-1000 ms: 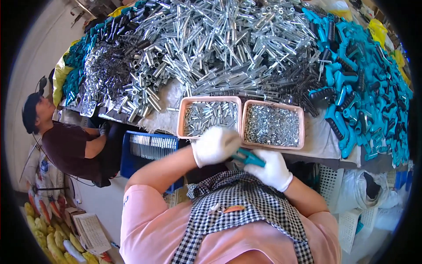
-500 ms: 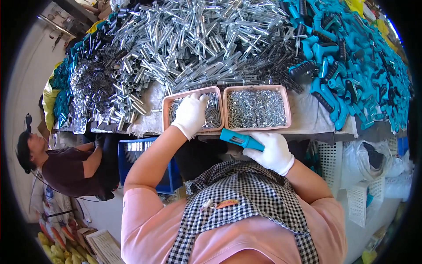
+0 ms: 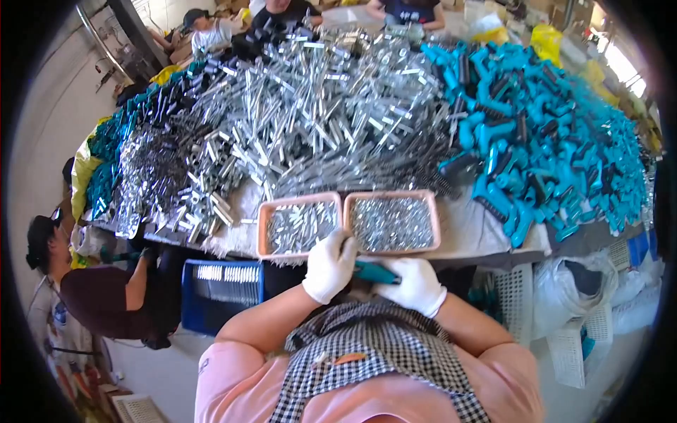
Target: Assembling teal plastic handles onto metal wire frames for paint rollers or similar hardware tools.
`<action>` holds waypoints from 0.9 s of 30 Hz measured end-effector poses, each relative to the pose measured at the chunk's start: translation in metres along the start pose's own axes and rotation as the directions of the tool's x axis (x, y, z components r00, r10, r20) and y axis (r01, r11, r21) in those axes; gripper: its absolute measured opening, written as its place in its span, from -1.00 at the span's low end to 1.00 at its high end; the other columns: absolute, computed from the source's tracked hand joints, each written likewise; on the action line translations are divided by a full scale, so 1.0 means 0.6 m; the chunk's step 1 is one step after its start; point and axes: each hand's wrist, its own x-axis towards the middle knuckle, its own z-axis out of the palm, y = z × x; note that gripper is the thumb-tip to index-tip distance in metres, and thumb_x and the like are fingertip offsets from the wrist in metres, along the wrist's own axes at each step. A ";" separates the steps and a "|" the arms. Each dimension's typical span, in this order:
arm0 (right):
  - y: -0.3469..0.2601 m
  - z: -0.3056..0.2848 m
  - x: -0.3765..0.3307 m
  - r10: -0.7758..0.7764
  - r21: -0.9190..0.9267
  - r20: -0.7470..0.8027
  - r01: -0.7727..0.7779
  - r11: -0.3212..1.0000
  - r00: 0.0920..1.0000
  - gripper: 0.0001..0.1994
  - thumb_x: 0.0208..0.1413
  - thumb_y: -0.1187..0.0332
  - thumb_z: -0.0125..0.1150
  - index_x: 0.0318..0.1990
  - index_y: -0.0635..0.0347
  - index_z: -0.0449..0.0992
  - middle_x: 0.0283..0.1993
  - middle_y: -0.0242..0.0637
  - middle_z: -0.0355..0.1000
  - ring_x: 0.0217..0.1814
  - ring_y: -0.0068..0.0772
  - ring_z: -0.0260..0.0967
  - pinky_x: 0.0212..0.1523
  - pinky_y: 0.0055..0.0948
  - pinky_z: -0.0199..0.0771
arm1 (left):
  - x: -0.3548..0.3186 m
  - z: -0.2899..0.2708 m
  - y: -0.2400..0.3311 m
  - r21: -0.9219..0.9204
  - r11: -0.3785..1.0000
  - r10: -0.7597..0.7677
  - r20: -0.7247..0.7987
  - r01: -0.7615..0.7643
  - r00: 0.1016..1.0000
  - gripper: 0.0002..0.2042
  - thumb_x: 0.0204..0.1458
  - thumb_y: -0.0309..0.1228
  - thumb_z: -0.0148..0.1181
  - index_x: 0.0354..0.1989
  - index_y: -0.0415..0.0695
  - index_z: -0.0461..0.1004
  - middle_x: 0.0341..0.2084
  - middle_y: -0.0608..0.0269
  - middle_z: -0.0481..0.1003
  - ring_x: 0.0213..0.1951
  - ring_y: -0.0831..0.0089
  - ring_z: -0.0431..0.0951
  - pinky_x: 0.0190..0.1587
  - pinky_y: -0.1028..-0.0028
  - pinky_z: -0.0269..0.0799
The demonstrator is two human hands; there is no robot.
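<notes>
A tabletop heaped with metal parts is filling the upper frame. The left hand is drawing back from the left pink tray, closed, meeting the teal handle the right hand is gripping at centre.

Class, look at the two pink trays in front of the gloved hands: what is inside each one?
The left tray holds short silvery metal pins; the right tray is filled with smaller silvery parts. The left hand covers the left tray's near corner, so that part is hidden.
</notes>
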 end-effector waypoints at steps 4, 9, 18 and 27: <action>0.011 -0.002 -0.016 -0.022 -0.167 -0.009 0.021 0.986 1.000 -0.51 -0.14 0.22 0.42 0.01 0.14 0.54 -0.40 -0.14 0.50 -0.38 -0.07 0.51 -0.36 -0.23 0.51 | 0.031 -0.026 -0.001 -0.004 1.000 -0.025 -0.020 0.025 0.999 -0.84 0.11 -0.41 0.10 -0.39 -0.25 0.51 -0.55 -0.12 0.52 -0.42 -0.06 0.58 -0.35 0.16 0.47; 0.040 0.012 -0.013 -0.016 -0.135 -0.127 -0.001 0.991 0.992 -0.53 -0.08 0.20 0.41 0.03 0.13 0.57 -0.45 -0.14 0.49 -0.46 -0.10 0.48 -0.42 -0.25 0.47 | 0.105 -0.052 -0.049 0.061 0.992 0.113 -0.046 -0.110 0.993 -0.82 0.11 -0.41 0.09 -0.41 -0.29 0.50 -0.55 -0.14 0.53 -0.45 -0.02 0.59 -0.36 0.21 0.46; 0.048 0.016 0.025 0.205 0.057 -0.114 -0.200 0.978 0.972 -0.51 -0.04 0.20 0.40 0.02 0.34 0.54 -0.27 0.09 0.55 -0.27 0.00 0.57 -0.21 -0.27 0.55 | 0.129 -0.063 -0.102 0.186 0.878 0.450 -0.012 -0.441 0.893 -0.87 0.10 -0.54 0.06 -0.24 -0.24 0.52 -0.39 0.11 0.49 -0.39 0.31 0.53 -0.33 0.42 0.43; 0.041 0.036 0.046 0.246 0.164 -0.094 -0.229 0.960 0.965 -0.39 0.01 0.33 0.37 0.23 0.39 0.36 0.06 0.14 0.49 0.08 -0.16 0.54 0.07 -0.40 0.47 | 0.152 -0.058 -0.069 -0.248 0.968 -0.114 -0.278 0.043 0.954 -0.77 0.18 -0.36 0.00 -0.37 -0.28 0.48 -0.62 0.11 0.51 -0.56 0.34 0.52 -0.44 0.36 0.42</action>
